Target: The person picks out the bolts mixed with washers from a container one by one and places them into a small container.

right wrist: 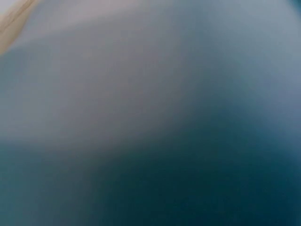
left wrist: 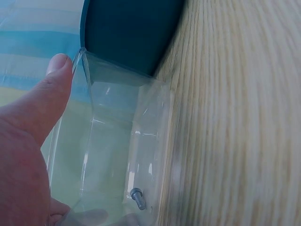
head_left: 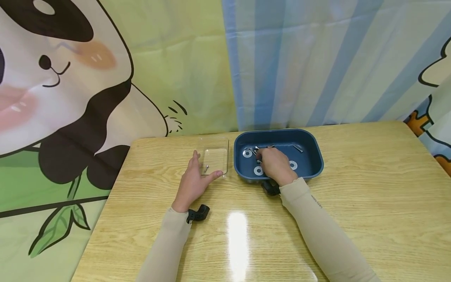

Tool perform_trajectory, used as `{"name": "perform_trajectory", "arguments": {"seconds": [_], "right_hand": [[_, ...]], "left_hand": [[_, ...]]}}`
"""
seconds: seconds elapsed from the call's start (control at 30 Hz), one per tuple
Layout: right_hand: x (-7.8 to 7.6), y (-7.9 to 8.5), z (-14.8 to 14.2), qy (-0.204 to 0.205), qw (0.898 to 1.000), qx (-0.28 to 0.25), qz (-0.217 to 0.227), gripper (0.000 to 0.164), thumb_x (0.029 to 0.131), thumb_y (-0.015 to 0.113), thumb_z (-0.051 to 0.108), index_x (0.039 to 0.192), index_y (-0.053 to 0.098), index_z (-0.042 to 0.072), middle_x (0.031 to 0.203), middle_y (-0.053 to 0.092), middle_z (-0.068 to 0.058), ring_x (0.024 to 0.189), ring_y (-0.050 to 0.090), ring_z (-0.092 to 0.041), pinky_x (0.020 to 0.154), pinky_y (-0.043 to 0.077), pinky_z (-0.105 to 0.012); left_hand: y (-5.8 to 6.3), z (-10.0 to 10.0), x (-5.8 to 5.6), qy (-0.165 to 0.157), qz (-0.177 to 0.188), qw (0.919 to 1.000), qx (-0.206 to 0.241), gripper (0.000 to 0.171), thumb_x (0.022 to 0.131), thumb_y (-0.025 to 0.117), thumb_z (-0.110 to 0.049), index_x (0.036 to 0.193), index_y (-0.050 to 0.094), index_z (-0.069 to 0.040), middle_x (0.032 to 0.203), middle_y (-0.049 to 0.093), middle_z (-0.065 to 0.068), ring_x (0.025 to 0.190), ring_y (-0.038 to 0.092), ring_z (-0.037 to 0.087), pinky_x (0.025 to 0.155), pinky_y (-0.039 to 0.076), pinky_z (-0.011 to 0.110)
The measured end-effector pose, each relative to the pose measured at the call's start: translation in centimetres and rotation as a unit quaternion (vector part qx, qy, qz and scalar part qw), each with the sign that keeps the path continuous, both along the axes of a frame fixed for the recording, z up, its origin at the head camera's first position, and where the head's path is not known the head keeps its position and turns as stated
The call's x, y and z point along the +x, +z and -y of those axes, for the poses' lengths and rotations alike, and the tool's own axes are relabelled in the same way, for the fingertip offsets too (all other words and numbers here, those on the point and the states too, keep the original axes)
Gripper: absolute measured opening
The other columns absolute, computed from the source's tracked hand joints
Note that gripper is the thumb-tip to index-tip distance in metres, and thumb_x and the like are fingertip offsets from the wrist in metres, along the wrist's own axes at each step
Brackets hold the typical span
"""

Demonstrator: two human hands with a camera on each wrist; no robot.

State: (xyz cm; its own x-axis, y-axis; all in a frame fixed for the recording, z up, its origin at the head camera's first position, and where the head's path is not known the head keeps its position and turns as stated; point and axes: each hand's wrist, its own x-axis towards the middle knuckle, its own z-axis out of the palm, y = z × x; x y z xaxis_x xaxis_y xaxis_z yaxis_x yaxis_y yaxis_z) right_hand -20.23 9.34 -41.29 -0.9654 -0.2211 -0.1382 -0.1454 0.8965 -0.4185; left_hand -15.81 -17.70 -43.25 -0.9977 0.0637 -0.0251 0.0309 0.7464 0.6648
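My left hand [head_left: 192,184] rests at a clear plastic box [head_left: 215,150], thumb along its near rim and straight fingers beside its left side. A single small metal bolt [left wrist: 138,198] lies on the box floor. In the head view my right hand [head_left: 276,164] reaches down into a dark blue tray [head_left: 315,172], its fingertips bent among several bolts [head_left: 297,149]. Flat washers [head_left: 247,153] are spread on the tray floor around that hand. Whether the right fingers pinch a bolt I cannot tell. Everything in the right wrist view is blurred.
Both containers stand side by side near the back of a wooden table [head_left: 370,188]. A printed curtain [head_left: 299,62] hangs right behind them. Each wrist carries a small black camera [head_left: 200,212]. Light glares off the tabletop between the forearms.
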Motion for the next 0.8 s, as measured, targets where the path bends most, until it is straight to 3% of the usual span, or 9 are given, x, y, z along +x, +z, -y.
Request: {"name": "perform_trajectory", "arguments": {"seconds": [0.2, 0.8], "right_hand": [[0.02, 0.15, -0.01, -0.002, 1.000, 0.003, 0.007, 0.028, 0.096, 0.061, 0.003, 0.121, 0.073, 0.007, 0.123, 0.067, -0.019, 0.107, 0.063, -0.034, 0.086, 0.053, -0.049], [0.25, 0.19, 0.01, -0.007, 0.998, -0.011, -0.057, 0.022, 0.100, 0.060, 0.009, 0.118, 0.072, 0.004, 0.108, 0.067, -0.019, 0.096, 0.064, -0.035, 0.080, 0.054, -0.050]], "left_hand": [[0.02, -0.04, 0.03, 0.001, -0.003, 1.0000, 0.001, 0.125, 0.081, 0.068, -0.071, 0.161, 0.001, -0.003, 0.161, 0.027, 0.022, 0.134, 0.046, 0.045, 0.107, 0.039, 0.059], [-0.12, -0.04, 0.02, -0.001, -0.010, 1.0000, -0.001, 0.125, 0.081, 0.067, -0.072, 0.161, 0.002, -0.003, 0.162, 0.025, 0.021, 0.134, 0.046, 0.046, 0.105, 0.040, 0.060]]}}
